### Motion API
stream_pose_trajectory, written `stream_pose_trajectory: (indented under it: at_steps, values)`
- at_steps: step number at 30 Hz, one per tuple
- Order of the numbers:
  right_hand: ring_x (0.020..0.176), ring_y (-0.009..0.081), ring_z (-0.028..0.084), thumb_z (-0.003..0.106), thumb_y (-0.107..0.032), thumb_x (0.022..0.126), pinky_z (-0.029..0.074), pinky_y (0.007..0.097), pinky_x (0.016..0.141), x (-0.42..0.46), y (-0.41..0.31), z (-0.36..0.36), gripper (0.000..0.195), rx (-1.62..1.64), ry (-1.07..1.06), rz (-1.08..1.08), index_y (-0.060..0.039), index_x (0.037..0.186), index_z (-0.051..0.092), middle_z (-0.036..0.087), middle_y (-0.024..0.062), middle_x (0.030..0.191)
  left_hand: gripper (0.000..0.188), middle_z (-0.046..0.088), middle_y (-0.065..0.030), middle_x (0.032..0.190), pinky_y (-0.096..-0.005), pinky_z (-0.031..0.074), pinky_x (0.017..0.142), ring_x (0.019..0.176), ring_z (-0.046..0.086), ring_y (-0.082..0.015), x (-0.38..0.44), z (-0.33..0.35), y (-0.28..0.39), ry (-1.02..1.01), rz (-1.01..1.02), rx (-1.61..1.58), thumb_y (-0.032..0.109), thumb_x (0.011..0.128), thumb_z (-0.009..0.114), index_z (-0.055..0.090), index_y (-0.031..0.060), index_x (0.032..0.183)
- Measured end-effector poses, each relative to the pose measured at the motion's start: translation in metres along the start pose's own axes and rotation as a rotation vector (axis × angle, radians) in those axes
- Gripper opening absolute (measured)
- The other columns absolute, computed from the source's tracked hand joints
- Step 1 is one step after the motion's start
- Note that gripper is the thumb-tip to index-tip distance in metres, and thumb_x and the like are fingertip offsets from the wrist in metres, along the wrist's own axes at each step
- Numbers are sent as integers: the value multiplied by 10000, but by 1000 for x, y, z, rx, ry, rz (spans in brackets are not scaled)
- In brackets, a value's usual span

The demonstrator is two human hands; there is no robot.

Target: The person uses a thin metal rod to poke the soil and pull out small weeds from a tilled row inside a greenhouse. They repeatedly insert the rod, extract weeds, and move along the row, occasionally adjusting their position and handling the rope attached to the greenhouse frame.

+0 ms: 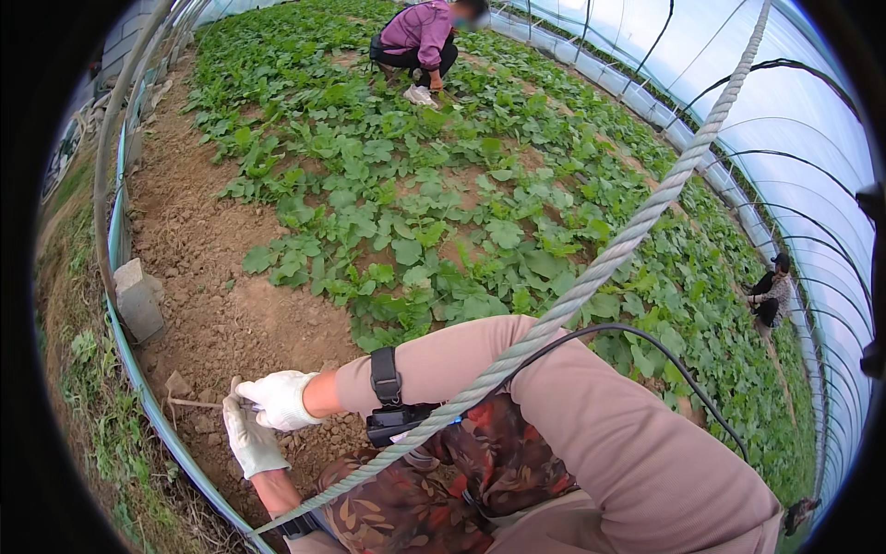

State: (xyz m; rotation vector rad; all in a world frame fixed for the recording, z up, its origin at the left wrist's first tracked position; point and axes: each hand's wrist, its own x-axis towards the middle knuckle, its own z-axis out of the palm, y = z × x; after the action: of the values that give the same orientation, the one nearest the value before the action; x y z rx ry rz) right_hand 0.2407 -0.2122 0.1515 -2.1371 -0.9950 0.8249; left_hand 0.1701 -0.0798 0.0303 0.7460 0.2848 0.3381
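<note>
My left hand (250,440), in a whitish work glove, is at the lower left over bare soil. A thin brown stick-like piece (196,402) runs leftwards from its fingers to a narrow crosswise end near the sheeting. Against those fingers lies my right hand (282,400), also in a white glove, its arm reaching across from the right. A small bluish-grey item (253,408) shows between the hands; its kind is unclear, and the fingers partly hide it. Loose brown soil (225,329) and clods lie around them. Leafy green plants (429,235) grow beyond.
A twisted rope (616,256) crosses diagonally before me. Beside the blue-green plastic edge (135,360) stands a concrete block (138,301). One person (422,41) crouches among the plants ahead; another person (770,291) is low at the far right, by the hooped plastic wall (817,187).
</note>
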Motion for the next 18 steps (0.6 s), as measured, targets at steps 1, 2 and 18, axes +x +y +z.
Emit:
stream_pose_trajectory:
  at_steps: [1, 2, 18]
  values:
    - [944, 388, 608, 530, -211, 852, 468, 445, 807, 1, 0, 0, 377, 9, 8, 9, -60, 1197, 494, 637, 210, 1011, 513, 496, -138, 1273, -392, 413, 977, 1170, 488, -227, -1, -1, 2, -27, 0, 47, 366, 970, 484, 426, 4, 1330]
    - [946, 389, 608, 522, -206, 856, 467, 449, 809, 1, 3, -1, 376, 19, 15, 18, -61, 1202, 492, 636, 211, 1016, 517, 494, -139, 1276, -393, 416, 975, 1174, 487, -228, -2, -2, 4, -52, 1, 93, 371, 971, 481, 423, 9, 1336]
    - [514, 71, 439, 608, -242, 818, 361, 236, 425, -89, 112, -139, 459, 210, 240, 404, -106, 1254, 558, 565, -11, 730, 302, 655, -163, 1061, -398, 503, 831, 944, 640, -343, -222, 80, 147, -485, 412, 1470, 55, 805, 633, 623, 58, 1107]
